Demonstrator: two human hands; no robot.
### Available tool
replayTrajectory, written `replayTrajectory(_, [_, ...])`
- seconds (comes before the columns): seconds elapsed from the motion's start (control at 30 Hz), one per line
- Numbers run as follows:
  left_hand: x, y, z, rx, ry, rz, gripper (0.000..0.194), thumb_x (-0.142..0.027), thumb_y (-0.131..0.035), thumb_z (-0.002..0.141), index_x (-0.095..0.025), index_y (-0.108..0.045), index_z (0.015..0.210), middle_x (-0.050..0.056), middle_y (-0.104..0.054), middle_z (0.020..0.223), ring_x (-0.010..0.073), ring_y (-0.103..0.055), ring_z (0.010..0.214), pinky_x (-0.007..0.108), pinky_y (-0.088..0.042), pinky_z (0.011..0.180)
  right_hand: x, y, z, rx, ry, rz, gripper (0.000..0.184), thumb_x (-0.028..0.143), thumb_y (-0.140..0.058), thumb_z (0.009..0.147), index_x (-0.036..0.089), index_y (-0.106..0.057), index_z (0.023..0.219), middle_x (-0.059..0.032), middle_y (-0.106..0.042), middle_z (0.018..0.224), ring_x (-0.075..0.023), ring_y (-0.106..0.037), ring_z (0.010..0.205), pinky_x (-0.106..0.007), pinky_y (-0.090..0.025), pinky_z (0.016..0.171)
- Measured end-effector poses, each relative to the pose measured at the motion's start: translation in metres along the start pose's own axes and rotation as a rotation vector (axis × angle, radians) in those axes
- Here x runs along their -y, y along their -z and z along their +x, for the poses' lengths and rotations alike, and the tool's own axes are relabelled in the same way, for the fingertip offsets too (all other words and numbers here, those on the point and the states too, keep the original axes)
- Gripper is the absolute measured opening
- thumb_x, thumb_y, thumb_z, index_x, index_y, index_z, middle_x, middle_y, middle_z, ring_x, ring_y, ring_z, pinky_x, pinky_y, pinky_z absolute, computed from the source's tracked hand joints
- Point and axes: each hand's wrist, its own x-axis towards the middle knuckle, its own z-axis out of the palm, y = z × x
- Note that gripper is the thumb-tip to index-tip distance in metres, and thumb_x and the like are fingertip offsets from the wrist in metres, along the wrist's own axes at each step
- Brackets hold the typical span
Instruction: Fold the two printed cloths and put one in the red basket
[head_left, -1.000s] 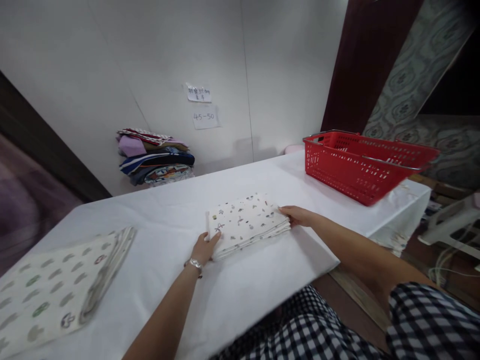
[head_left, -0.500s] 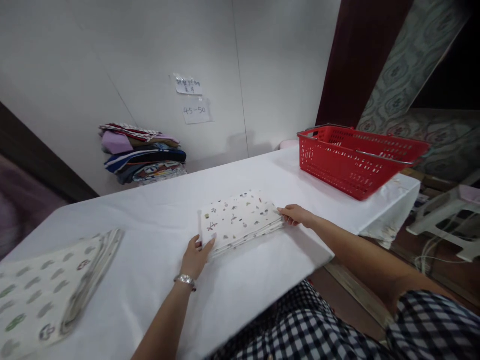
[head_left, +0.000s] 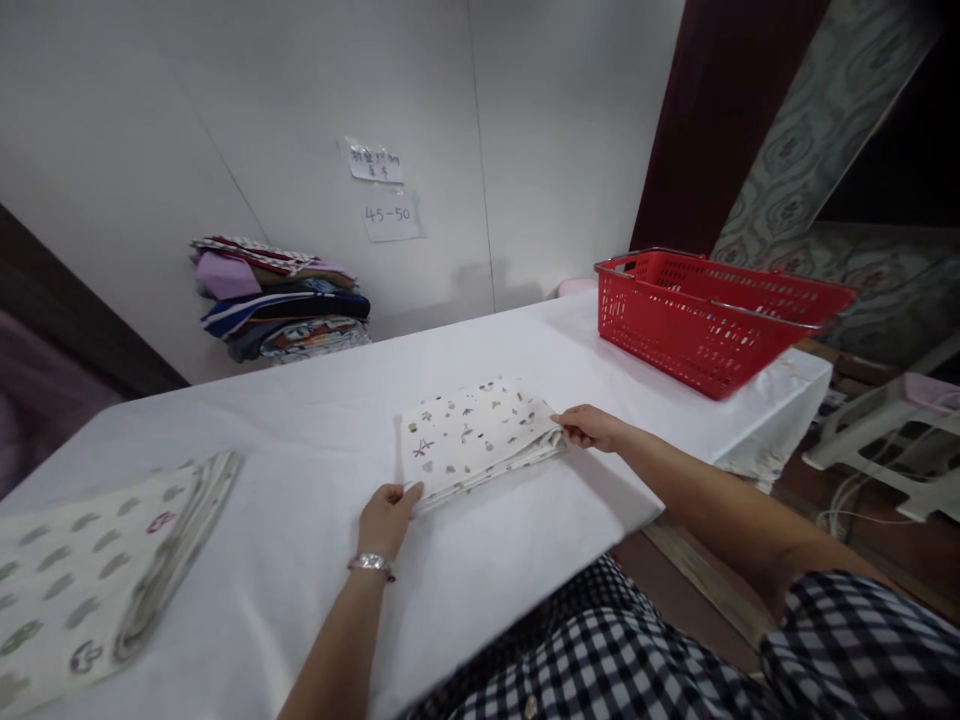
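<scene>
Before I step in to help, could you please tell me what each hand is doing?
Left hand: at the near left corner of the folded cloth, grip unclear.
Right hand: pinching its right edge.

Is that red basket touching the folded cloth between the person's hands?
Apart. The head view shows bare white tabletop between the red basket, toward the far right, and the folded cloth.

Dim, Soft Light Over a White Table (head_left: 300, 420)

Diffuse light leaves the wall (head_left: 555, 130) grey, with a faint shadow low on it. The upper right corner sinks into black. The left cloth (head_left: 97, 560) looks blurred, the sign's (head_left: 376, 163) small writing is soft, and wide-angle distortion stretches the edges.
</scene>
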Motion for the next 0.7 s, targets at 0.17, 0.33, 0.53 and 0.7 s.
replayTrajectory(0.17, [0.006, -0.002, 0.004, -0.019, -0.015, 0.003, 0.031, -0.05, -0.057, 0.062, -0.02, -0.05, 0.059, -0.001, -0.057, 0.055, 0.0176, -0.054, 0.058, 0.027, -0.04, 0.059, 0.011, 0.0, -0.004, -0.011, 0.044, -0.079, 0.036, 0.043, -0.068, 0.068, 0.017, -0.044, 0.058, 0.0039, -0.049, 0.049, -0.0027, -0.033, 0.036, -0.018, -0.014, 0.032])
replayTrajectory(0.33, [0.01, -0.004, 0.006, -0.016, -0.024, -0.018, 0.033, -0.052, -0.056, 0.062, -0.02, -0.049, 0.058, -0.001, -0.056, 0.054, 0.0174, -0.054, 0.057, 0.027, -0.04, 0.059, 0.003, -0.002, -0.003, -0.024, 0.025, -0.2, 0.036, 0.043, -0.067, 0.069, 0.017, -0.045, 0.056, 0.0035, -0.049, 0.048, -0.0031, -0.033, 0.035, -0.018, -0.015, 0.032])
replayTrajectory(0.53, [0.013, -0.005, 0.007, -0.002, -0.018, -0.024, 0.033, -0.052, -0.057, 0.062, -0.02, -0.049, 0.059, -0.001, -0.056, 0.057, 0.0169, -0.054, 0.059, 0.027, -0.039, 0.06, -0.015, 0.001, 0.003, -0.095, 0.014, -0.365, 0.034, 0.038, -0.067, 0.069, 0.016, -0.047, 0.052, 0.0018, -0.051, 0.047, -0.005, -0.04, 0.035, -0.019, -0.022, 0.033])
replayTrajectory(0.7, [0.013, -0.005, 0.007, -0.02, -0.034, -0.021, 0.032, -0.05, -0.057, 0.063, -0.021, -0.048, 0.057, -0.001, -0.055, 0.055, 0.0168, -0.053, 0.058, 0.027, -0.039, 0.059, -0.013, 0.003, 0.001, -0.066, -0.041, -0.399, 0.033, 0.044, -0.066, 0.069, 0.016, -0.051, 0.061, -0.0014, -0.058, 0.056, -0.0085, -0.05, 0.04, -0.019, -0.028, 0.034])
